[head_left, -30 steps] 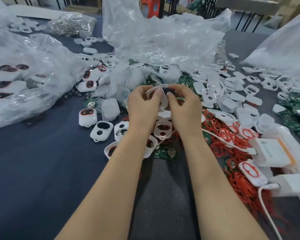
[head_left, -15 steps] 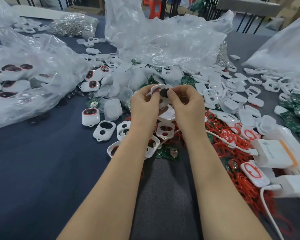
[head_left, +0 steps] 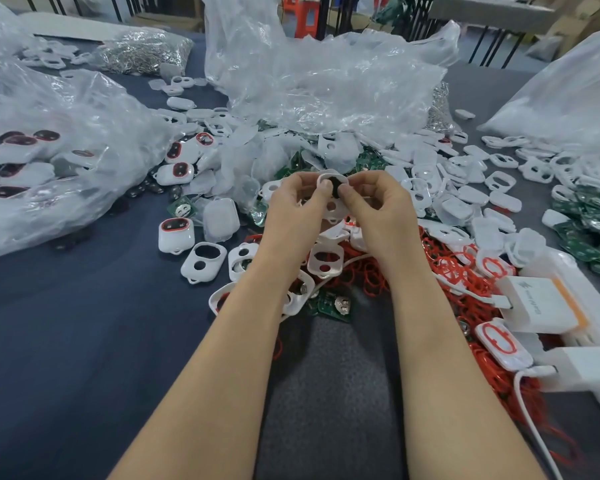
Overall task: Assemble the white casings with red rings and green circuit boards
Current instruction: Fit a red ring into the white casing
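Both hands hold one white casing (head_left: 333, 202) upright above the pile at table centre. My left hand (head_left: 293, 206) grips its left edge, thumb against the dark round opening near the top. My right hand (head_left: 378, 206) pinches the right edge, thumb tip at the same opening. Loose red rings (head_left: 367, 271) lie in a heap under and to the right of my hands. Green circuit boards (head_left: 331, 304) sit near my wrists, and more green boards (head_left: 592, 223) lie at the right edge. Empty white casings (head_left: 203, 259) are scattered around.
Clear plastic bags (head_left: 322, 81) rise behind the pile, and a bag of finished casings (head_left: 42, 168) lies at left. A finished casing (head_left: 175, 233) stands left of my hands. White chargers (head_left: 540, 303) with a cable (head_left: 537, 414) sit at right. A bag of metal parts (head_left: 142, 50) is far left.
Both hands stay on the same casing, turning it slightly; my thumbs have closed in on the dark round opening at its top.
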`<state>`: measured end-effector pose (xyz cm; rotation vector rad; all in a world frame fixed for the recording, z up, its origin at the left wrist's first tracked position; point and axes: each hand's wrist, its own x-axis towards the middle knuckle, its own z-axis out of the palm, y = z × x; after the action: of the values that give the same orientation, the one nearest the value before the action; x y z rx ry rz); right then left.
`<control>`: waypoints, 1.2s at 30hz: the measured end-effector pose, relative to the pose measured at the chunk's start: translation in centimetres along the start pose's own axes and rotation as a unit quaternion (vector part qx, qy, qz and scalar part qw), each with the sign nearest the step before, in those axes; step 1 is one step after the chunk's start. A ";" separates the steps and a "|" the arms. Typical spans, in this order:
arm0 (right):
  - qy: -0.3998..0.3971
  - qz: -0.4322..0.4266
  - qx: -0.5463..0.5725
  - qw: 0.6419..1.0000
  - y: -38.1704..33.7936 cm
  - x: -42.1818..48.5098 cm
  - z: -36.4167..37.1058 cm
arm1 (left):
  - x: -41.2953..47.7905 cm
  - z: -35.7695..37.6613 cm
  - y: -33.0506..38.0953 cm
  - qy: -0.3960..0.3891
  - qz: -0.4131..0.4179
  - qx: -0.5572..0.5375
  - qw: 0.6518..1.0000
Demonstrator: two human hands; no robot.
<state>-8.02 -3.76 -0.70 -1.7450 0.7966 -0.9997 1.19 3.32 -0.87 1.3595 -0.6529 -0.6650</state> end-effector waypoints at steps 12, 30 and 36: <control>-0.018 0.001 0.007 1.000 -0.1 -0.3 0.8 | -0.2 -0.1 -0.1 0.044 0.051 0.009 0.998; 0.009 0.114 0.167 0.979 0.1 0.1 1.6 | -0.4 0.2 0.3 0.055 0.083 0.091 0.991; 0.042 0.032 0.032 0.998 0.1 -0.1 1.7 | -0.6 0.3 0.3 0.050 0.109 0.118 0.986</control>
<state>-6.59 -3.04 -1.19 -1.6226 0.8600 -1.0483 0.60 3.60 -0.61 1.5036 -0.8050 -0.3494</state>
